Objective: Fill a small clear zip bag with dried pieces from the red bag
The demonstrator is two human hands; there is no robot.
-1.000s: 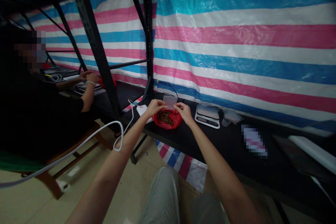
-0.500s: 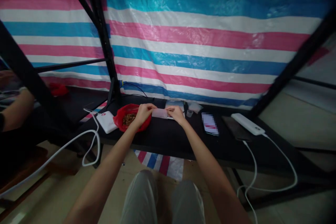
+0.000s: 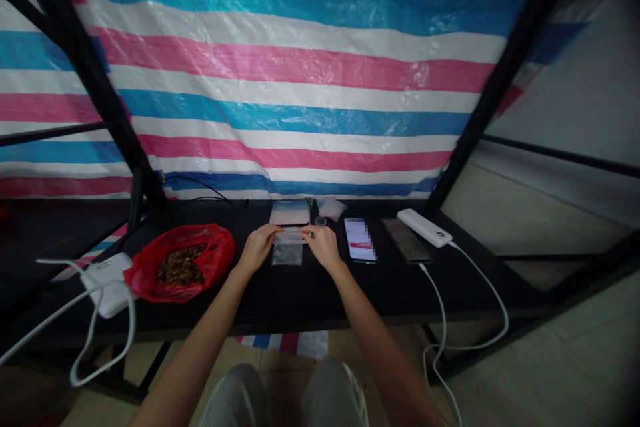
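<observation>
A small clear plastic bag (image 3: 287,253) hangs flat over the black tabletop, pinched at its upper corners. My left hand (image 3: 259,245) is closed on the left corner, and my right hand (image 3: 323,244) grips the right one. No contents show inside the bag. Just behind it lies a flat, pale, scale-like device (image 3: 290,211), its front partly covered by my fingers and the bag. A small clear cup (image 3: 321,221) stands past my right hand. To the left of my left hand, a red plastic bag (image 3: 219,248) lies open around a heap of small brown pieces (image 3: 181,265).
A phone with a lit screen (image 3: 361,240) lies right of my hands, then a dark phone (image 3: 406,240) and a white power bank (image 3: 425,227) with cables. A white box-like device (image 3: 109,285) with a looped cable sits at the left. Black posts frame the table (image 3: 280,300).
My view has turned right and come closer to the table. The clear bag, seen tilted before, now hangs down toward me between both hands, and the co-worker's arm has left the view.
</observation>
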